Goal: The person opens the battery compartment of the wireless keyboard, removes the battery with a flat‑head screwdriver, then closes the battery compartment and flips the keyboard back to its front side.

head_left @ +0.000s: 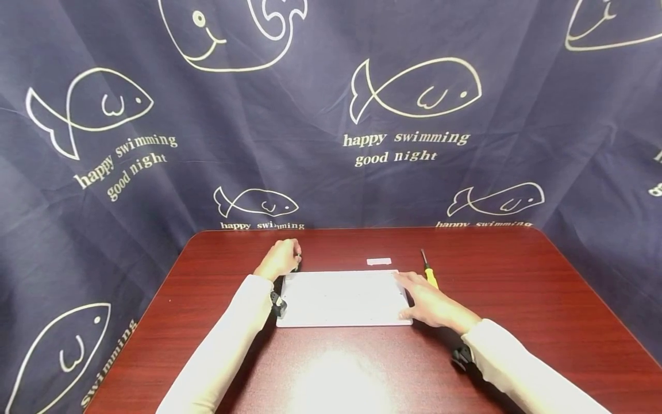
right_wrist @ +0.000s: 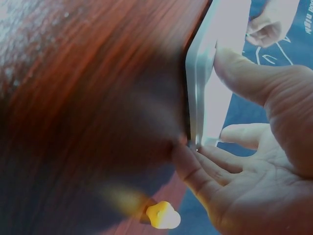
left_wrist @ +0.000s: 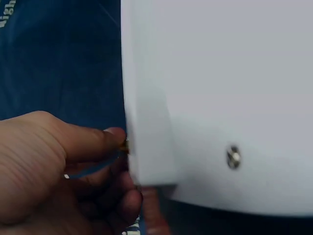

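Note:
A white rectangular board (head_left: 343, 299) lies flat on the table; a round metal fitting (left_wrist: 234, 157) shows on its face in the left wrist view. My left hand (head_left: 281, 258) is at its far left corner. There, in the left wrist view, the thumb and fingers (left_wrist: 110, 139) pinch a small brass-coloured piece (left_wrist: 125, 146) against the board's side; its exact kind is too small to tell. My right hand (head_left: 426, 299) grips the board's right end. Its thumb (right_wrist: 239, 68) is on the face, while the other fingers reach along the edge.
A screwdriver with a yellow handle (head_left: 430, 276) lies just beyond my right hand, its shaft pointing away. Behind the board is a small white strip (head_left: 379, 261). A dark blue curtain with fish drawings (head_left: 320, 115) hangs behind the reddish-brown table (head_left: 538, 299).

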`<state>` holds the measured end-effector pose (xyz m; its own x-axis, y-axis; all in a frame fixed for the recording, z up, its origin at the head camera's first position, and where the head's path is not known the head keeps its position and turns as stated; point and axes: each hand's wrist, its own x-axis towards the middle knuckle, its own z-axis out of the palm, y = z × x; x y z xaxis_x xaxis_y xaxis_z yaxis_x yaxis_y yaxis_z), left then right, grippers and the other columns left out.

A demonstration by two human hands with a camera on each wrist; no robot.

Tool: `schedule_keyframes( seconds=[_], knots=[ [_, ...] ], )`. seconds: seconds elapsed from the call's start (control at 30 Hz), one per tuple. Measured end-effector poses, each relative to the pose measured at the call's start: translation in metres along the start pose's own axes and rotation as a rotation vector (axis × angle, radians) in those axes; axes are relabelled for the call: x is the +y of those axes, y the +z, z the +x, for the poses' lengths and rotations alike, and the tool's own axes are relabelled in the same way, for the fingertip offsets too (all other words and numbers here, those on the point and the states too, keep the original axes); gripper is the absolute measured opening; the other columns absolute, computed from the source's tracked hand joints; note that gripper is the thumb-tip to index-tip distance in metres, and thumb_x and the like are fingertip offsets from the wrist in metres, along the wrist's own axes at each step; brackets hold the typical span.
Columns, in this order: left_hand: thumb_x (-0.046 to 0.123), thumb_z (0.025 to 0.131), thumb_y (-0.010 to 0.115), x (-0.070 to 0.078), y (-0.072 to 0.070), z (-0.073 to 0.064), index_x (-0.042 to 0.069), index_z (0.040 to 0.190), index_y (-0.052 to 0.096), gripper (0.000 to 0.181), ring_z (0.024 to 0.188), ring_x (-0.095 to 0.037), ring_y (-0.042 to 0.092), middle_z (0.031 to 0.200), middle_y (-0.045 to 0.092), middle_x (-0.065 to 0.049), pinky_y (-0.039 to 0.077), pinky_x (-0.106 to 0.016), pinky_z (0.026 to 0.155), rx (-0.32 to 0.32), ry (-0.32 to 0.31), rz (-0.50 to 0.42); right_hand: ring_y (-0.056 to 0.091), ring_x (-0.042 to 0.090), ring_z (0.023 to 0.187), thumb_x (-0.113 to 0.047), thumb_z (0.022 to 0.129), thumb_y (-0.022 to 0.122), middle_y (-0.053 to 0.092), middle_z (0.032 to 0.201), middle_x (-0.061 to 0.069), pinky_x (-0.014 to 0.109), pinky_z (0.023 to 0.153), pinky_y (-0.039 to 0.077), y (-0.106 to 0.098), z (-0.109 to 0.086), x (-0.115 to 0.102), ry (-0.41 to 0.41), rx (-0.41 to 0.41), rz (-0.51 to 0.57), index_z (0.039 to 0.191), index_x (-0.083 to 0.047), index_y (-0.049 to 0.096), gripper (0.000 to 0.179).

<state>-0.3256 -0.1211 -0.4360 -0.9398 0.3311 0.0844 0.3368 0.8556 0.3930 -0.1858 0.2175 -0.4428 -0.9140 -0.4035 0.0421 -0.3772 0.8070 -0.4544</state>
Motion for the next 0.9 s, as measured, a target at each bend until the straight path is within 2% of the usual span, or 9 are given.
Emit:
schedule_keyframes(
  seconds=[0.07, 0.2, 0.57, 0.9],
  knots=[
    [0.005, 0.080, 0.068, -0.0020, -0.0001, 0.0004, 0.009, 0.079, 0.058, 0.011, 0.070, -0.025, 0.059, 0.074, 0.060, -0.003, 0.047, -0.039, 0.069, -0.014, -0.041, -0.004, 0.043, 0.041, 0.120, -0.014, 0.070, 0.083, 0.044, 0.131, 0.025, 0.052, 0.096, 0.036, -0.0003, -0.0003, 0.0005, -0.001, 0.004, 0.000, 0.139, 0.007, 0.039, 0.084],
    [0.007, 0.080, 0.069, -0.0038, 0.0007, 0.0015, 0.008, 0.080, 0.059, 0.010, 0.073, -0.027, 0.061, 0.076, 0.062, -0.006, 0.047, -0.041, 0.071, -0.027, -0.084, -0.001, 0.043, 0.041, 0.119, -0.013, 0.070, 0.083, 0.044, 0.131, 0.026, 0.052, 0.096, 0.036, 0.0000, -0.0004, 0.0009, -0.007, 0.006, 0.004, 0.138, 0.008, 0.039, 0.084],
    [0.009, 0.080, 0.072, -0.0060, 0.0018, 0.0045, 0.008, 0.078, 0.059, 0.013, 0.075, -0.029, 0.061, 0.076, 0.061, -0.007, 0.047, -0.042, 0.071, -0.029, -0.102, 0.013, 0.043, 0.039, 0.120, -0.016, 0.069, 0.084, 0.044, 0.132, 0.025, 0.051, 0.097, 0.036, 0.0012, 0.0007, 0.0033, -0.008, 0.011, -0.002, 0.138, 0.007, 0.041, 0.084],
    [0.015, 0.084, 0.070, -0.0089, 0.0020, 0.0045, 0.008, 0.081, 0.059, 0.014, 0.078, -0.030, 0.062, 0.078, 0.061, -0.008, 0.047, -0.043, 0.073, -0.034, -0.146, 0.012, 0.043, 0.040, 0.121, -0.018, 0.070, 0.084, 0.044, 0.133, 0.025, 0.052, 0.096, 0.036, -0.0001, 0.0001, 0.0030, 0.000, -0.003, -0.001, 0.137, 0.007, 0.041, 0.083]
  ],
)
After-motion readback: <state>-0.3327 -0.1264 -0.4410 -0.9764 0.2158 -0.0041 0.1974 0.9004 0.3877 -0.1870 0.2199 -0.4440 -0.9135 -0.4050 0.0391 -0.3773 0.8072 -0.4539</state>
